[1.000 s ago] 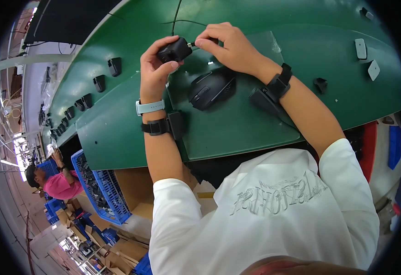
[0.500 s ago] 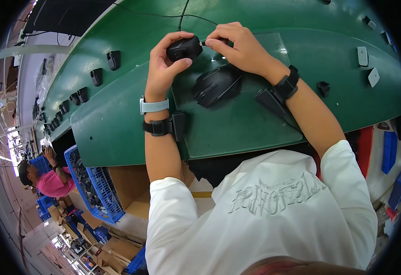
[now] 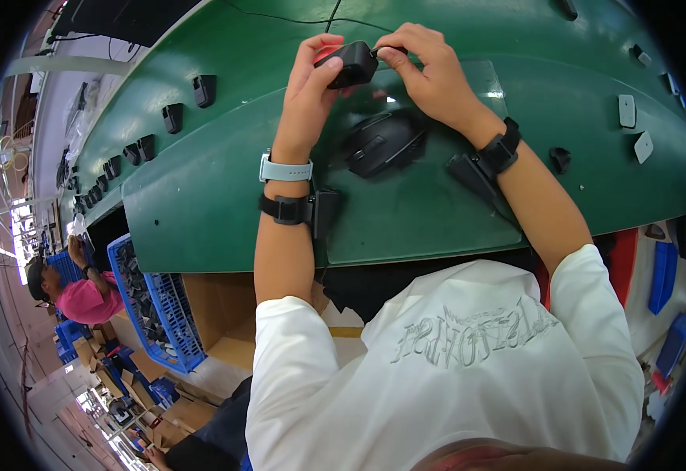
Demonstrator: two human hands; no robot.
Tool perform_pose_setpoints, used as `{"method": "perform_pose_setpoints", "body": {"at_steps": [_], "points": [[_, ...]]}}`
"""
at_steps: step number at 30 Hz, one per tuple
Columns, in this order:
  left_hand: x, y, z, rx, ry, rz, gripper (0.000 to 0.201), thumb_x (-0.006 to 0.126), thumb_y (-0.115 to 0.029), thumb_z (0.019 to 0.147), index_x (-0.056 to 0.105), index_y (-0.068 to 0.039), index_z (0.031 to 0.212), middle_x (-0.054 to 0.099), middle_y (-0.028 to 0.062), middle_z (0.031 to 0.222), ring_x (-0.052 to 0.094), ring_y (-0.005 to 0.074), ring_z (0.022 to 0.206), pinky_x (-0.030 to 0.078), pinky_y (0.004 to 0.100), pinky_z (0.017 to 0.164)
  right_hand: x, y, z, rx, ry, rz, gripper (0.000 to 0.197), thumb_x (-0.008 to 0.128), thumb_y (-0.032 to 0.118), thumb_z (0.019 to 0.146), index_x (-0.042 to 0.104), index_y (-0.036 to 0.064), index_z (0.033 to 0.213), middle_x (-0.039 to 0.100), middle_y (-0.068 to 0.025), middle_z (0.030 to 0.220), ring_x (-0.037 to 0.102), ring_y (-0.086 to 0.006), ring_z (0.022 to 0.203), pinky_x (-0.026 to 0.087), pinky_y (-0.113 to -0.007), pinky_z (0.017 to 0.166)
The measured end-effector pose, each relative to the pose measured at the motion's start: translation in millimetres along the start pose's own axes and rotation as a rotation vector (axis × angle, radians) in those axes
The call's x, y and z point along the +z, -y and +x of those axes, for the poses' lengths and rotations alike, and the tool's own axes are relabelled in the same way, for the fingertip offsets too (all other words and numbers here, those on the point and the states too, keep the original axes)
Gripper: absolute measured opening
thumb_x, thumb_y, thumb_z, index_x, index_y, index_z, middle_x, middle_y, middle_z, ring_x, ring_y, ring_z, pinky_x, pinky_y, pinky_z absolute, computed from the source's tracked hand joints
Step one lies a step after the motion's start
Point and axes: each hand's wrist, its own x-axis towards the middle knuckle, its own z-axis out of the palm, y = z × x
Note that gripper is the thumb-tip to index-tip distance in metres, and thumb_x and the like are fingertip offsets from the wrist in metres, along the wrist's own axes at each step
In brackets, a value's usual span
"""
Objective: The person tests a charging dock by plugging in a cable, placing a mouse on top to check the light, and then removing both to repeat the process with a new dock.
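My left hand [image 3: 311, 88] is closed around a small black boxy device [image 3: 356, 66], thumb across its near side. A red glow lights the fingers beside and below it. At the device's right end, my right hand [image 3: 437, 78] pinches a black cable plug [image 3: 386, 50] that meets the device; I cannot tell how far it is in. Both hands are raised over the far part of the bench. Below them, a larger black computer mouse [image 3: 386, 145] lies on a clear sheet [image 3: 421, 224].
The green bench [image 3: 201, 212] carries several small black pieces at left, such as one black piece [image 3: 205, 90]. Two pale plates [image 3: 627, 111] and a black bit [image 3: 560, 160] lie at right. A blue crate [image 3: 176, 337] stands below left, near a person in pink [image 3: 84, 298].
The device has tilted in my left hand, and a red glow now shows on the fingers. My hands sit slightly higher and further right in view. Another person's dark clothing has appeared at lower left.
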Motion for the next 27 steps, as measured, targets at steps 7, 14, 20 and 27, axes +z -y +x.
{"method": "perform_pose_setpoints", "body": {"at_steps": [7, 14, 20, 27], "points": [[0, 3, -2, 0.350, -0.047, 0.550, 0.036, 0.084, -0.007, 0.084, 0.065, -0.001, 0.114, 0.070, 0.0038, 0.104, 0.066, 0.0122, 0.094, 0.053, 0.0274, 0.084, -17, 22, 9, -0.474, -0.179, -0.473, 0.053, 0.065, 0.004, 0.100, 0.041, 0.0040, 0.147, 0.059, -0.0085, 0.132, 0.058, -0.0199, 0.122, 0.047, -0.035, 0.107], [-13, -4, 6, 1.070, -0.259, 1.089, 0.039, 0.088, -0.005, 0.068, 0.072, -0.008, 0.104, 0.071, 0.0108, 0.104, 0.071, 0.0256, 0.088, 0.060, 0.0350, 0.074, -17, 7, -4, 0.083, 0.238, 0.319, 0.030, 0.080, 0.012, 0.081, 0.066, 0.0044, 0.108, 0.065, -0.0079, 0.106, 0.061, -0.0235, 0.104, 0.047, -0.036, 0.094], [-16, -3, 0, 0.704, -0.339, 0.510, 0.036, 0.081, -0.005, 0.083, 0.062, -0.002, 0.113, 0.068, 0.0086, 0.102, 0.071, 0.0219, 0.087, 0.059, 0.0368, 0.070, -12, 31, -4, -0.245, 0.780, 0.153, 0.071, 0.084, 0.026, 0.062, 0.061, 0.0049, 0.125, 0.058, -0.0146, 0.126, 0.052, -0.0365, 0.121, 0.042, -0.044, 0.106], [-14, -8, 4, 0.220, -0.221, -0.320, 0.031, 0.057, -0.026, 0.101, 0.056, 0.002, 0.114, 0.066, 0.0157, 0.108, 0.065, 0.0279, 0.111, 0.051, 0.0412, 0.098, -16, 18, -10, 0.366, 0.430, 0.718, 0.073, 0.075, 0.020, 0.076, 0.052, 0.0049, 0.143, 0.058, -0.0087, 0.136, 0.057, -0.0224, 0.123, 0.044, -0.037, 0.108]]}}
